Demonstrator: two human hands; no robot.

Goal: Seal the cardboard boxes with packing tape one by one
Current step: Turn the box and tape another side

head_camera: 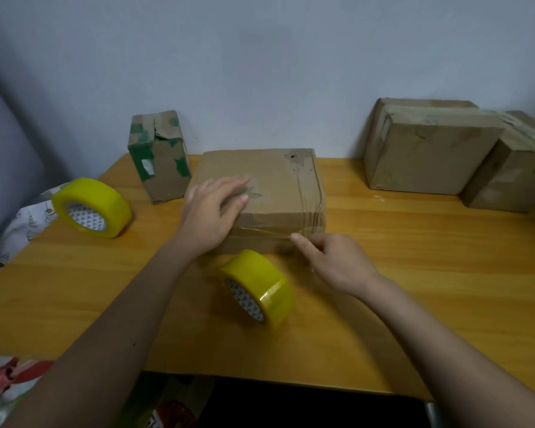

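Observation:
A flat brown cardboard box lies in the middle of the wooden table. My left hand rests flat on the box's top near its left front corner, fingers straight. My right hand is at the box's front face, forefinger pointing at a clear strip of tape stuck along that face; the other fingers are curled. A yellow tape roll stands on edge just in front of the box, between my arms. A clear band of tape seems to run from it toward my right hand.
A second yellow tape roll lies at the table's left edge. A small box with green tape patches stands behind it. Two larger boxes sit at the back right against the wall. Patterned bags lie off the left edge.

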